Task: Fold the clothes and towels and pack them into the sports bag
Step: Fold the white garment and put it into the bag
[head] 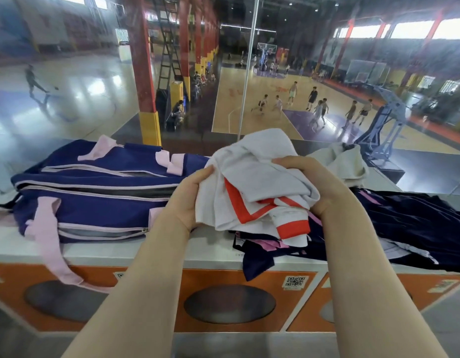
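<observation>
A crumpled white garment with orange-red trim (254, 182) is bunched between both hands above the white ledge. My left hand (190, 197) grips its left side and my right hand (314, 182) grips its right side from above. To the left lies the navy sports bag (94, 192) with pink straps, its top zipper partly open. Under and right of the white garment lies a pile of dark navy clothes (409, 223) with pink details. A cream towel (345, 161) sits crumpled behind my right hand.
The white ledge (107, 251) tops a row of orange-fronted machines with round dark doors (228, 303). Directly behind stands a glass wall overlooking a basketball hall with players far below. A pink strap (53, 249) hangs over the ledge's front edge.
</observation>
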Demonstrator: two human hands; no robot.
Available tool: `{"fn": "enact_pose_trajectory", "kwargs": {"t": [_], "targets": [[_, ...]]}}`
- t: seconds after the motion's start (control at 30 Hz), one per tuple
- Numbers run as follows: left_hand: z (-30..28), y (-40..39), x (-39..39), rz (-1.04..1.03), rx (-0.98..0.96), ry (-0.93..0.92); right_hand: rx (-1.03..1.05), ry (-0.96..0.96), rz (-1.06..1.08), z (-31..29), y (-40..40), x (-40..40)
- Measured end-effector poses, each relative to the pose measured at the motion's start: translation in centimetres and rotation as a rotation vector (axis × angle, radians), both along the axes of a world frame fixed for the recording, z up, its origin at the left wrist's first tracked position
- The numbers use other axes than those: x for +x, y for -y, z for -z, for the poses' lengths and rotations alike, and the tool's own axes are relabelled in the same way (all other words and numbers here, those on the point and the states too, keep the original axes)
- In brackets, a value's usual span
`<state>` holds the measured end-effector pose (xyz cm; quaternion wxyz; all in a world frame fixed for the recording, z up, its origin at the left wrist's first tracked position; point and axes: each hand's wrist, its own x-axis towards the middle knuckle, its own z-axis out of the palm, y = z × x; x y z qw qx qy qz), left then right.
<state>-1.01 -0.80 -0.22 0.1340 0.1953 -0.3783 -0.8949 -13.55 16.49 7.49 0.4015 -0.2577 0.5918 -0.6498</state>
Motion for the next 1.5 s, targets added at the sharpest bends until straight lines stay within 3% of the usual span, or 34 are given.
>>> {"fn": "enact_pose_trajectory", "kwargs": {"t": [0.1,0.23,0.4,0.5,0.6,0.77,0.83,0.97,1.13,1.2,1.3,1.4,1.5], "targets": [[0.1,0.5,-0.9,-0.107,-0.041,0.068,0.153,-0.111,0.088,0.8,-0.1,-0.8],[-0.6,-0.4,-2.2,-0.299,-0.185,0.188,0.388,-0.41,0.336,2.4,1.2,-0.9],[-2.9,-3.1,-4.3,-0.354,-0.464,0.202,0.476,-0.569,0.529,3.3,2.8,0.1],[-3.9,-5.2,-5.0,-0.274,-0.449,0.173,0.387,-0.516,0.602,3.4,3.1,-0.1],[-3.8,-6.4,-5.3,-0.235,-0.479,0.078,0.242,-0.336,0.596,2.8,3.8,0.2],[-3.6,-7.0,-6.3,-0.326,-0.989,0.092,0.077,-0.172,0.472,3.3,5.0,1.0],[-3.4,-7.0,-5.9,-0.234,-0.915,0.123,0.04,-0.127,0.425,3.7,4.8,0.9],[-3.5,-6.1,-4.7,-0.092,-0.504,0.038,0.0,-0.11,0.376,4.3,4.4,0.7],[-4.6,-4.3,-2.5,-0.164,-0.439,-0.028,0.079,-0.286,0.435,4.9,4.6,1.1],[-4.3,-2.7,-1.6,-0.149,-0.534,0.003,0.139,-0.363,0.435,4.8,4.4,1.5],[-4.3,-1.0,1.5,-0.101,-0.689,0.077,0.155,-0.327,0.386,4.6,4.5,2.2],[-3.6,2.1,5.3,-0.3,-1.216,0.269,0.139,-0.228,0.303,4.3,4.8,2.7],[-2.0,6.3,9.0,-0.222,-1.678,0.587,0.112,-0.138,0.236,3.9,5.5,3.5]]}}
